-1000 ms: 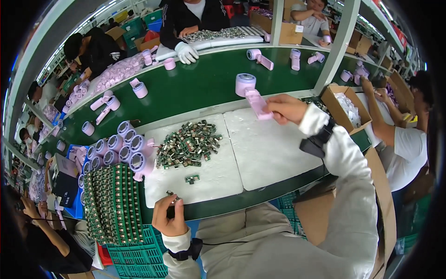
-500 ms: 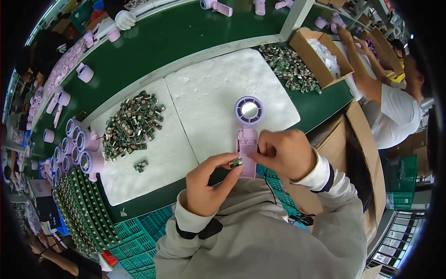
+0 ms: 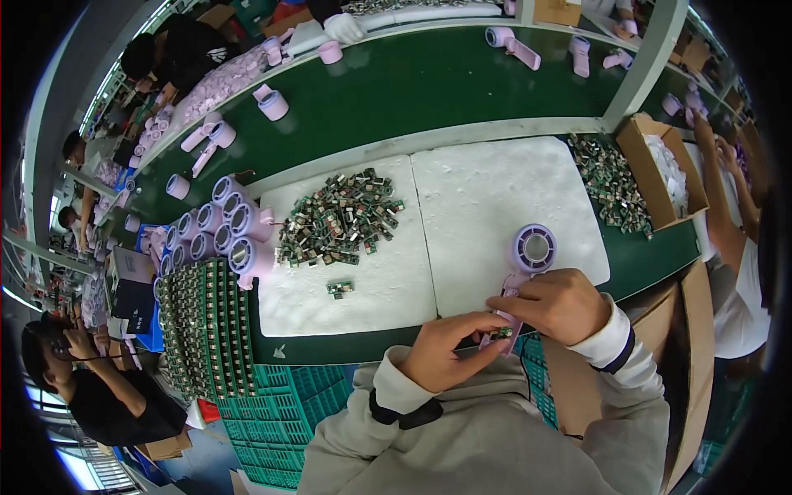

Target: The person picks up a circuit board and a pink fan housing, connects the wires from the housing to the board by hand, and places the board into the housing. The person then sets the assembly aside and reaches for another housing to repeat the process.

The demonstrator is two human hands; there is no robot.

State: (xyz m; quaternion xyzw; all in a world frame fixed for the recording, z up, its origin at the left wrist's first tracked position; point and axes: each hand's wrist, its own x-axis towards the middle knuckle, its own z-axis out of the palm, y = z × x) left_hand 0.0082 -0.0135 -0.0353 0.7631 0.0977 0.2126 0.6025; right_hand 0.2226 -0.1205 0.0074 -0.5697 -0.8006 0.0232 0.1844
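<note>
Both hands are working close together over the front edge of the bench; whether they are touching each other, cannot tell. The right hand (image 3: 565, 305) is gripping the handle of a pink hand fan (image 3: 535, 247), whose round purple head is pointing away from the person, above the near part of the right foam board (image 3: 503, 181). The left hand (image 3: 445, 351) is pinching a small circuit board (image 3: 503, 332) between thumb and fingers, right at the handle; the fingers are partly hiding the contact, so seating cannot be told. On the left foam board (image 3: 363, 309), a heap of circuit boards (image 3: 338, 216) is lying loose, with a single board (image 3: 340, 288) sitting apart, nearer the person. Further left, a group of fans (image 3: 219, 235) is standing behind stacked board panels (image 3: 206, 338). To the right, a second heap (image 3: 610, 186) is lying beside an open carton (image 3: 648, 181) that is holding white pieces. Beyond the foam, a green belt (image 3: 396, 91) is carrying several more fans.
</note>
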